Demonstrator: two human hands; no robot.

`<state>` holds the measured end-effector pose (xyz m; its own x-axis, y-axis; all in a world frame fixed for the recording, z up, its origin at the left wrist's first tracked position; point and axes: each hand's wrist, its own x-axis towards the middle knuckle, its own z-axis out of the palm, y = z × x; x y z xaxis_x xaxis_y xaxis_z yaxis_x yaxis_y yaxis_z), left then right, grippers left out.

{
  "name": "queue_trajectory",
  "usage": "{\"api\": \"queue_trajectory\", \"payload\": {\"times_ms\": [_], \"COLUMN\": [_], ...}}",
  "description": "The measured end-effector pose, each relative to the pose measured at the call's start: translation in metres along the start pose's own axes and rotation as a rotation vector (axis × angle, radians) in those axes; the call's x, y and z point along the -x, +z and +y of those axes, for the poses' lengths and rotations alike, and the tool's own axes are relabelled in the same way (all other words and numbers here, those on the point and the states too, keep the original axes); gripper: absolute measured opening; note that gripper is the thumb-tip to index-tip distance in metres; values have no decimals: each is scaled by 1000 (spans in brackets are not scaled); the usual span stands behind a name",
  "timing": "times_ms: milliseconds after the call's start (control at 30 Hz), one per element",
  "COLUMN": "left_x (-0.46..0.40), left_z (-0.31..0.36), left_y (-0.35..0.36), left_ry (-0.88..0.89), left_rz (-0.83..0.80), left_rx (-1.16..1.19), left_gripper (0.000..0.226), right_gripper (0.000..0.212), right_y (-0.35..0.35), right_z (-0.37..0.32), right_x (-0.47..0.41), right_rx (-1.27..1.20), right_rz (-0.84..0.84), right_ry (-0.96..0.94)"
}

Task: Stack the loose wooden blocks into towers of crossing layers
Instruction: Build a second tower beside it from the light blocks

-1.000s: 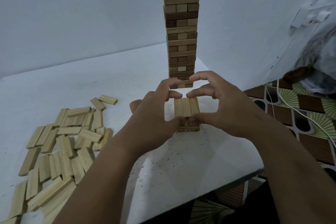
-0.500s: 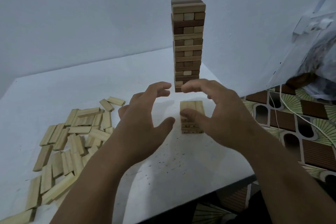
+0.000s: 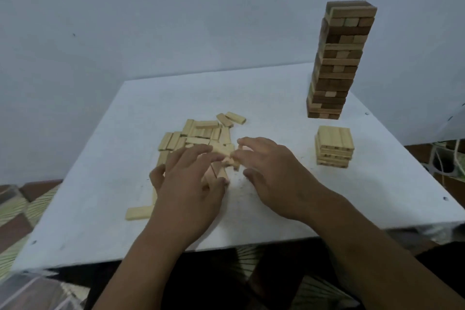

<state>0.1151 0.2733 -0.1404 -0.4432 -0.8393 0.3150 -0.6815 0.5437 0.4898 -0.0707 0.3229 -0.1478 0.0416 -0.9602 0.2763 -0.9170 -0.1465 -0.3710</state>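
My left hand [image 3: 186,181] and my right hand [image 3: 273,173] hover side by side over the near end of the pile of loose pale wooden blocks [image 3: 201,132] in the middle of the white table [image 3: 108,171]. Their fingers are spread and loosely bent, and the fingertips touch a few blocks between the hands. Motion blur hides any firm grip. To the right stands a short tower of pale crossing layers [image 3: 333,146], apart from both hands. Behind it rises a tall tower of darker blocks [image 3: 337,63].
One single block [image 3: 139,212] lies alone near the table's front left. The table's front edge runs just below my wrists. Patterned floor shows on both sides, with cables at the far right [image 3: 442,158]. A plain wall backs the table.
Both hands have let go of the short pale tower and moved left to the loose pile. My view has swung left, so both towers now sit at the right.
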Motion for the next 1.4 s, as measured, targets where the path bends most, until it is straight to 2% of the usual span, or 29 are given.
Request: {"api": "queue_trajectory", "payload": {"times_ms": [100, 200, 567, 767, 933, 1033, 1100, 1233, 1400], "left_x": [7, 10, 8, 6, 3, -2, -5, -5, -4], "left_z": [-12, -14, -6, 3, 1, -1, -2, 3, 13], "left_y": [-2, -1, 5, 15, 18, 13, 12, 15, 17], "left_ry": [-47, -48, -54, 38, 62, -30, -40, 2, 95], "left_rz": [-13, -74, -157, -132, -93, -9, -40, -182, -175], "left_rx": [-49, -76, -73, -66, -63, -21, -110, -218, -225], "left_gripper": [32, 27, 15, 19, 28, 26, 28, 38, 30], "right_gripper": [43, 43, 18, 16, 33, 29, 22, 18, 12], "right_y": [12, 13, -3, -5, -4, -3, -5, -13, -26], "right_z": [-8, -9, 13, 13, 12, 14, 15, 22, 28], "right_x": [-5, -5, 15, 17, 21, 24, 27, 36, 52], "right_rx": [42, 30, -19, -64, -91, -69, -86, -92, -69], "right_rz": [-25, 32, 75, 84, -36, -39, -11, 19, 35], "right_ry": [-17, 59, 184, 123, -48, -19, 9, 70, 117]}}
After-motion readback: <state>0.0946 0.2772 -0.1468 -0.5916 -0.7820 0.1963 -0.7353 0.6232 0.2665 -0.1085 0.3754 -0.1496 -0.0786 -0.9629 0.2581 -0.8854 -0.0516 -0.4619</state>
